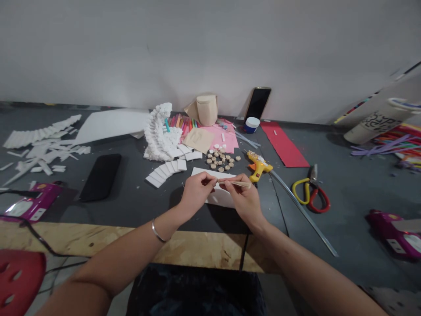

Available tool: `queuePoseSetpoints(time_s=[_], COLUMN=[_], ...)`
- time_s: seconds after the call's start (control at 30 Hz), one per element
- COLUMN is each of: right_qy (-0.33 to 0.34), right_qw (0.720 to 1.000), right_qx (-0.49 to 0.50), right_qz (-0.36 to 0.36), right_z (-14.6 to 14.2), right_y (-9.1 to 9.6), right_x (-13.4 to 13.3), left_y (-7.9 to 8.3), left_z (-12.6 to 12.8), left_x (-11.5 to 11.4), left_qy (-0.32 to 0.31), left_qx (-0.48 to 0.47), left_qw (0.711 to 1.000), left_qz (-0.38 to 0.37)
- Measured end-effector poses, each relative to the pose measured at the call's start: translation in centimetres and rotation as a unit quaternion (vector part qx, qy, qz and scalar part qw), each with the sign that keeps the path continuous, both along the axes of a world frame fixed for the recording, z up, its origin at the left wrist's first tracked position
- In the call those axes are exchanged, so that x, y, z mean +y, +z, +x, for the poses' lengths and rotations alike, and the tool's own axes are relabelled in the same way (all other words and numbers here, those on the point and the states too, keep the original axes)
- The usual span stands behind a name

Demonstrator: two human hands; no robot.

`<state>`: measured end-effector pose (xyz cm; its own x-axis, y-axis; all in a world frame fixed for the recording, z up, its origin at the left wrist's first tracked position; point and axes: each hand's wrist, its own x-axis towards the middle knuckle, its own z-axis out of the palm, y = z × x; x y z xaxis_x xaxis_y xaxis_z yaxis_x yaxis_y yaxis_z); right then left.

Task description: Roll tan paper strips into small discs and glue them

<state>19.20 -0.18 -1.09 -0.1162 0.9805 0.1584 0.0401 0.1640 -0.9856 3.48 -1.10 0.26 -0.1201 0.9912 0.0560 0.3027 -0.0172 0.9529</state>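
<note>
My right hand [246,202] grips a narrow tan paper strip [242,184], whose loose end sticks out to the right past the fingers. At the strip's other end, the thumb and fingertips of my left hand [196,193] are pinched together; the tiny bit between them is mostly hidden. Both hands are above a white sheet [219,199] near the table's front edge. Just beyond them lie several small rolled tan paper discs [221,160]. A yellow glue gun [259,166] rests to the right of the discs.
Scissors [311,193] and a clear glue stick [305,215] lie at right, near red card [286,145]. White foam tiles [164,172], a black phone [101,177] and a purple power strip [36,199] are at left. A paper roll [207,110] stands by the wall.
</note>
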Motion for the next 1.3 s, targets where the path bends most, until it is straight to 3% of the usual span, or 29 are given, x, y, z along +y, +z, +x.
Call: queuePoseSetpoints(time_s=[0.13,0.23,0.33,0.43,0.53,0.67,0.77,0.87,1.0,1.3], right_qy=[-0.004,-0.002,0.004,0.012,0.020,0.038,0.039,0.032,0.045,0.067], right_qw=[1.000,0.997,0.988,0.976,0.963,0.949,0.942,0.943,0.936,0.927], right_qx=[0.017,0.063,0.129,0.190,0.229,0.249,0.254,0.255,0.268,0.270], right_qz=[-0.021,-0.052,-0.085,-0.106,-0.140,-0.191,-0.214,-0.210,-0.225,-0.252], right_z=[-0.2,-0.5,-0.7,-0.6,-0.4,-0.5,-0.9,-1.0,-1.0,-0.5], right_y=[-0.3,-0.2,0.1,0.4,0.5,0.6,0.5,0.6,0.8,0.9], right_x=[0.1,0.0,0.1,0.5,0.9,0.8,0.4,0.1,0.1,0.0], left_y=[0.2,0.4,0.3,0.2,0.2,0.1,0.0,0.1,0.2,0.5], left_z=[0.1,0.1,0.1,0.0,-0.2,-0.3,-0.1,0.0,-0.2,-0.9], left_x=[-0.3,-0.3,0.1,0.6,0.8,0.8,0.7,0.6,0.4,0.2], left_qy=[-0.005,0.000,-0.003,-0.011,0.002,0.014,0.019,0.007,-0.015,0.000], left_qx=[0.118,0.140,0.021,-0.148,-0.189,-0.116,0.012,0.119,0.116,0.113], left_qw=[0.991,0.987,1.000,0.986,0.977,0.990,1.000,0.990,0.991,0.990], left_qz=[0.064,0.082,0.018,-0.078,-0.103,-0.076,0.004,0.068,0.061,0.079])
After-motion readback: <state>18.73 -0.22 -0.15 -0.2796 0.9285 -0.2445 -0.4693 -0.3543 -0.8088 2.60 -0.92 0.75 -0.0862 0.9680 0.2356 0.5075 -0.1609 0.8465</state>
